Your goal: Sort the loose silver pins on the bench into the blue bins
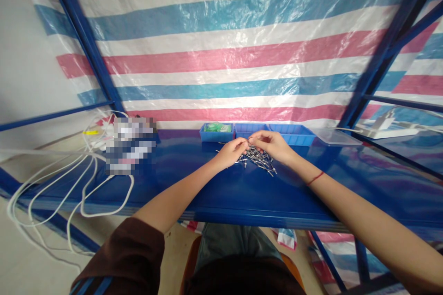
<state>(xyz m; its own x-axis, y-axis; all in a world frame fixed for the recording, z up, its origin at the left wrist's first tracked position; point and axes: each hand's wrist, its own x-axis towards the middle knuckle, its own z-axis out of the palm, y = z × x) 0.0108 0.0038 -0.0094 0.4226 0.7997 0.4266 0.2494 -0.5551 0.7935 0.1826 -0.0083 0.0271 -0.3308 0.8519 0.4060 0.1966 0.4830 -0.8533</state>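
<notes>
A loose pile of small silver pins that look like blind rivets (261, 160) lies on the blue tabletop, beneath and between my hands. My left hand (234, 152) is closed in a pinch at the pile's left side. My right hand (273, 145), a thin red cord around its wrist, also pinches, just above the pile's back edge. The fingertips of both hands meet or nearly meet. Whatever is between them is too small and hidden to make out.
Behind the hands stand a blue bin with green-and-white packets (217, 127), a middle blue bin (251, 126) and a right blue bin (292, 134). White cables (86, 179) loop over the left side. A clear lid (337, 136) and a power strip (384, 129) lie right.
</notes>
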